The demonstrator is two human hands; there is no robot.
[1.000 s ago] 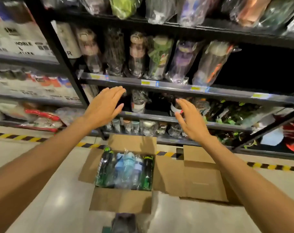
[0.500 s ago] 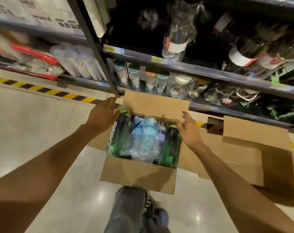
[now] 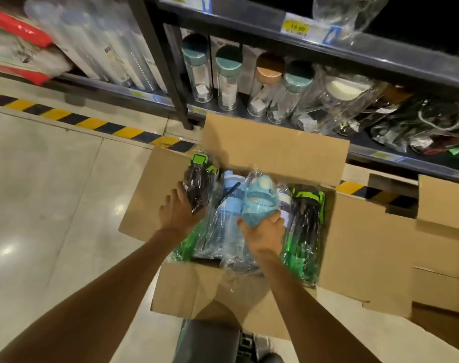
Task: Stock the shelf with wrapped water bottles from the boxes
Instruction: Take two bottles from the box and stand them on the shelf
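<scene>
2 hands grip wrapped bottles: left hand [image 3: 176, 210] dark bottle [image 3: 198, 184], right hand [image 3: 265, 229] teal bottle [image 3: 260, 199].

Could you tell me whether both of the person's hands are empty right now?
No, the left hand grips a dark wrapped bottle and the right hand holds a light-blue wrapped bottle in the box.

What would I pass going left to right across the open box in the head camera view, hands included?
Left box flap → left hand gripping a dark bottle with green cap → light blue bottle → right hand holding a teal-lidded bottle → green and black bottle → right box flap.
</scene>
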